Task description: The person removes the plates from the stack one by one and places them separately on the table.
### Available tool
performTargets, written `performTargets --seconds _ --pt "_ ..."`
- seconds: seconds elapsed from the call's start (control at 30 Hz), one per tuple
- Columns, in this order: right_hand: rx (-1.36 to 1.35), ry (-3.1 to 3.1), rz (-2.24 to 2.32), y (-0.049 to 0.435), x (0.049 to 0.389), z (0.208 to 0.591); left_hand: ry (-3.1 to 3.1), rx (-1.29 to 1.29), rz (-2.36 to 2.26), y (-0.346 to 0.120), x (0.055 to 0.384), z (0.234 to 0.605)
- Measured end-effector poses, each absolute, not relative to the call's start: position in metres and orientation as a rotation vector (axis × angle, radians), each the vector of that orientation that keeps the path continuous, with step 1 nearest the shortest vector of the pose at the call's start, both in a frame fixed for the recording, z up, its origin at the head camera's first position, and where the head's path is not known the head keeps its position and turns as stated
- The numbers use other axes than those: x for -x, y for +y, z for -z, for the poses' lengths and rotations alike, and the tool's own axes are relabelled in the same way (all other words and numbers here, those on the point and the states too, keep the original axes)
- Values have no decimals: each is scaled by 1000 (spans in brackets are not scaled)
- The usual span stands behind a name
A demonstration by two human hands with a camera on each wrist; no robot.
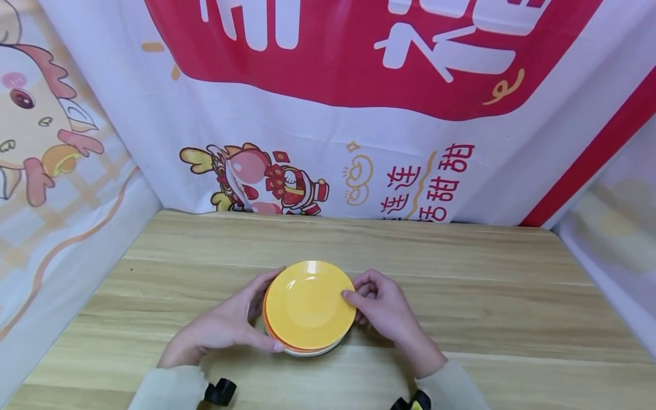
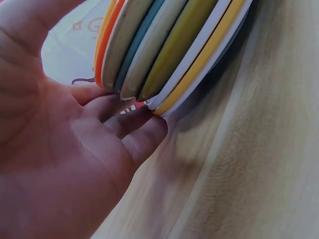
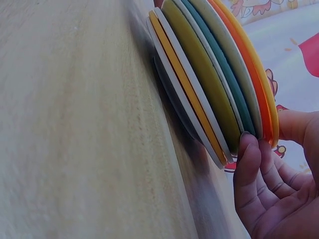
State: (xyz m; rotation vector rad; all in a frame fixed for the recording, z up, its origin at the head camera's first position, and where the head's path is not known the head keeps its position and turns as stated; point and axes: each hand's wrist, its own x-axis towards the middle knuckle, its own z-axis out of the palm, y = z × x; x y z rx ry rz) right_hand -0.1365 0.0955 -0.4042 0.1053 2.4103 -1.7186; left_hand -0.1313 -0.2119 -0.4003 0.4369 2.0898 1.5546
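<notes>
A stack of round plates [image 2: 167, 55] stands on the table, with a glossy yellow plate [image 1: 310, 307] on top and an orange plate [image 3: 258, 84] right beneath it. Lower down come cream, teal, olive, white and yellow rims, above a dark plate [image 3: 172, 102] at the bottom. My left hand [image 1: 230, 322] holds the stack from its left side, thumb along the near edge and fingers bent round the far side. On the right, my right hand [image 1: 384, 304] pinches the yellow plate's edge, thumb on its upper face and fingers against the rims below.
The wood-grain table [image 1: 487, 296] extends to both sides of the stack. A printed white and red cloth [image 1: 333, 131] hangs behind its back edge. Another patterned cloth [image 1: 66, 188] borders the left, and a pale one [image 1: 610, 228] the right.
</notes>
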Motion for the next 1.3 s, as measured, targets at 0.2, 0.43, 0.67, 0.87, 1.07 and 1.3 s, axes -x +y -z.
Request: performTargets --seconds 0.2,0.43,0.67,0.87,1.07,1.3 --pt "-100 2396 1736 96 137 405 2092 -441 -1556 -212 132 404" --pt "-95 2384 1752 96 137 405 2052 -447 -1582 -212 134 405" --pt "-95 2378 1757 97 136 404 2053 -448 -1579 -212 134 403" --pt "-93 2369 1766 99 137 405 2059 -431 -1565 -212 134 404" --pt "-95 2357 1777 101 138 406 2057 -423 -1559 -211 134 404" --pt "-113 2324 1798 104 139 406 2066 -467 -1570 -211 133 405"
